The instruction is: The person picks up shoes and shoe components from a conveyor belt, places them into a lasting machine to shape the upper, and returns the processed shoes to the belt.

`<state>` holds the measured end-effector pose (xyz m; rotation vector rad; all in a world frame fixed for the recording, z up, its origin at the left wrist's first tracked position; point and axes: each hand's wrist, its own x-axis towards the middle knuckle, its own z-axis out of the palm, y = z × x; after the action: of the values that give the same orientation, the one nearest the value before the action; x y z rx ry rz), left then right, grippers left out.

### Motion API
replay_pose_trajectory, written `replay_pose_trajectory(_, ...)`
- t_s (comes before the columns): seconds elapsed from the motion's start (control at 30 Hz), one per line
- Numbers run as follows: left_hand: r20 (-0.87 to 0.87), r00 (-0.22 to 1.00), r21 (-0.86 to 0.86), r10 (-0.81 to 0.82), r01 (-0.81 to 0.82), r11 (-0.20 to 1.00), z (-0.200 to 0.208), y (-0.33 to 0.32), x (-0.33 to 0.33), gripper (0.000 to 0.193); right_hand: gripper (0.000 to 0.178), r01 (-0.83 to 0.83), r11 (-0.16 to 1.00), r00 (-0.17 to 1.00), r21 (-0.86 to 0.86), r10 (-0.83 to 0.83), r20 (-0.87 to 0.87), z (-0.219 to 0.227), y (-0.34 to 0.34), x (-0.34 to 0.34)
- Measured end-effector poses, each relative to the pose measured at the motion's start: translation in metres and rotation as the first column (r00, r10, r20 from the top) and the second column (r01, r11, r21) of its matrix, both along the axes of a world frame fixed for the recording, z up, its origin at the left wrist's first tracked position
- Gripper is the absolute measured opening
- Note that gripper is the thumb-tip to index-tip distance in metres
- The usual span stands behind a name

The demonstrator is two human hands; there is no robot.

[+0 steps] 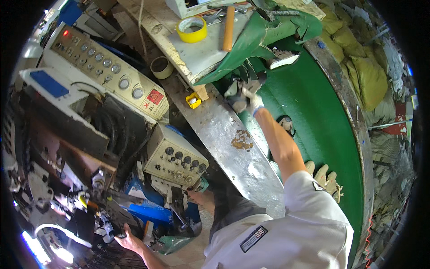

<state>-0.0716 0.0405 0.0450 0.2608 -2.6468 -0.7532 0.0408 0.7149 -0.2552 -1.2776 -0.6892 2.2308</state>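
Note:
My right hand (253, 99), in a pale work glove, reaches across to the far end of a green conveyor belt (327, 112). Its fingers are closed on a dark shoe (237, 87) in a small cluster of grey and black footwear; motion blurs the grip. At the lower left, my bare left hand (129, 240) has thumb and fingers around the edge of something dark beside a machine, which I cannot make out. Below my right forearm another dark shoe (285, 123) lies on the belt. A loose beige glove (326, 179) rests near my right sleeve.
Left of the belt runs a worn metal ledge (224, 134). Machine panels with gauges (107, 67) and black knobs (181, 163) stand beyond it. A bench ahead bears yellow tape (191, 29) and an orange-handled tool (228, 29). Yellowish sacks (367, 80) line the right.

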Motion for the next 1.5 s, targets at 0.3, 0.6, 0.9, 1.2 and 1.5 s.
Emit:
replay_pose_trajectory(0.3, -0.011, 0.973, 0.519, -0.228, 0.201, 0.831, -0.003, -0.037, -0.014, 0.041, 0.07, -0.437, 0.875, 0.637, -0.21, 0.136, -0.759, 0.169, -0.302, 0.049)
replay_pose_trajectory(0.6, 0.217, 0.807, 0.818, -0.549, 0.157, 0.554, 0.02, -0.104, 0.003, 0.057, 0.044, -0.684, 0.711, 0.653, -0.163, 0.497, -0.572, 0.247, -0.486, -0.027)
replay_pose_trajectory(0.9, 0.179, 0.896, 0.961, -0.406, -0.071, 0.267, 0.008, -0.101, -0.054, 0.042, 0.04, -0.796, 0.603, 0.551, -0.058, 0.681, -0.482, 0.286, -0.572, -0.099)
replay_pose_trajectory(1.2, -0.022, 0.974, 0.992, -0.226, 0.05, 0.116, -0.014, -0.111, -0.09, 0.055, 0.034, -0.72, 0.69, 0.563, 0.077, 0.646, -0.516, 0.272, -0.601, -0.155)
replay_pose_trajectory(1.5, 0.184, 0.934, 0.981, -0.308, -0.196, -0.01, -0.045, -0.072, -0.069, 0.045, 0.036, -0.652, 0.745, 0.639, 0.141, 0.641, -0.426, 0.261, -0.607, -0.185)
